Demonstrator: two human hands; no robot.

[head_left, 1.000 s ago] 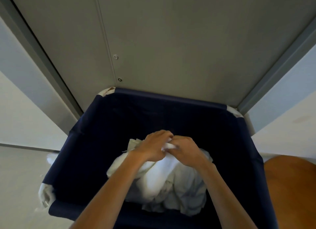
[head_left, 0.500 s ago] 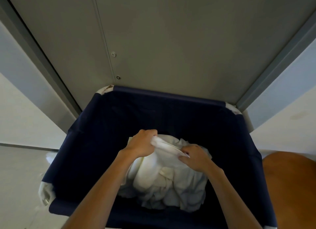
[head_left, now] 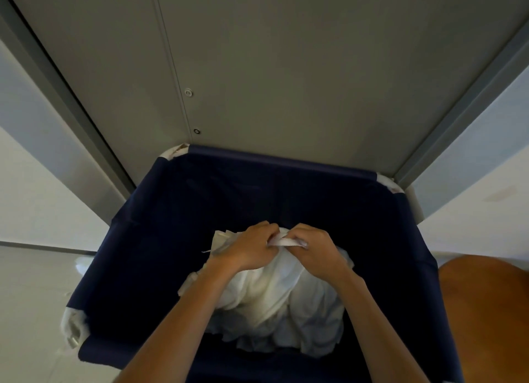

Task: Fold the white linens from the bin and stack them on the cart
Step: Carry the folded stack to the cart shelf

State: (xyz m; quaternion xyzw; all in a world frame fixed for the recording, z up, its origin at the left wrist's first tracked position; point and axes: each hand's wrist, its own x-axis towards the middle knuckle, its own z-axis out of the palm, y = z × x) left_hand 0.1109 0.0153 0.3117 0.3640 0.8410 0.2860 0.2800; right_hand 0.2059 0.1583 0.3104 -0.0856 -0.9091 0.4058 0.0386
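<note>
A deep navy fabric bin [head_left: 177, 239] fills the lower middle of the head view. Crumpled white linens [head_left: 274, 305] lie heaped inside it. My left hand [head_left: 252, 249] and my right hand [head_left: 312, 251] meet above the heap, both pinching the same white cloth edge [head_left: 286, 241] between fingers and thumb. The cloth hangs down from that pinched edge into the pile. No cart is in view.
A grey metal door or panel [head_left: 286, 68] rises right behind the bin, framed by steel jambs [head_left: 71, 119]. Pale floor [head_left: 28, 297] lies at the left. A brown rounded surface [head_left: 486, 311] sits at the lower right beside the bin.
Half a second ago my hands were spread apart along the cloth edge; they have come back together at the middle, both still pinching it.
</note>
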